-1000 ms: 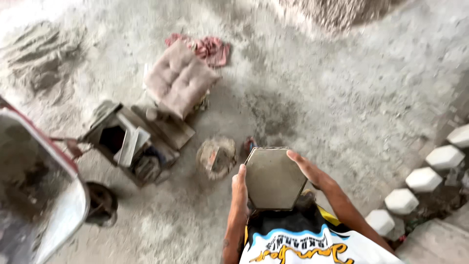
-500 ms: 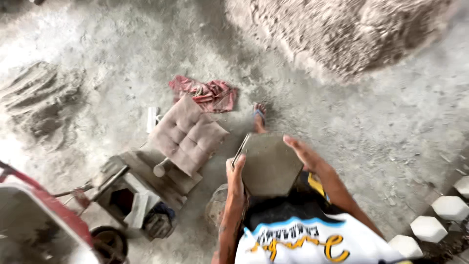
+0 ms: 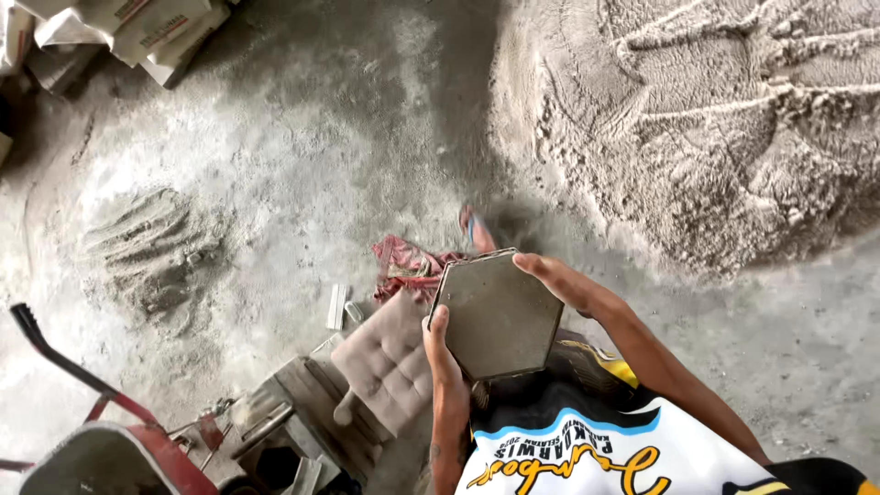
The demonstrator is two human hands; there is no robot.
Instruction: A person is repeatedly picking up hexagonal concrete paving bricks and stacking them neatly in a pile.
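A grey hexagonal mould [image 3: 500, 314] is held flat in front of my body, over the dusty floor. My left hand [image 3: 441, 350] grips its near left edge with the thumb on top. My right hand [image 3: 548, 274] grips its far right corner. Just beyond the mould my foot in a sandal [image 3: 477, 229] steps forward. A tufted grey cushion [image 3: 388, 361] lies directly left of the mould, on a low wooden stool [image 3: 298, 403].
A big sand heap [image 3: 715, 119] fills the upper right. A red cloth [image 3: 408, 266] lies by the cushion. A red wheelbarrow [image 3: 119, 449] stands at lower left, its handle [image 3: 55, 353] pointing up-left. Cement sacks [image 3: 128, 27] are stacked at top left.
The view has swung up and right: the sand heap now fills more of the frame, the white pavers at right are gone, and the mould stays held in both hands.
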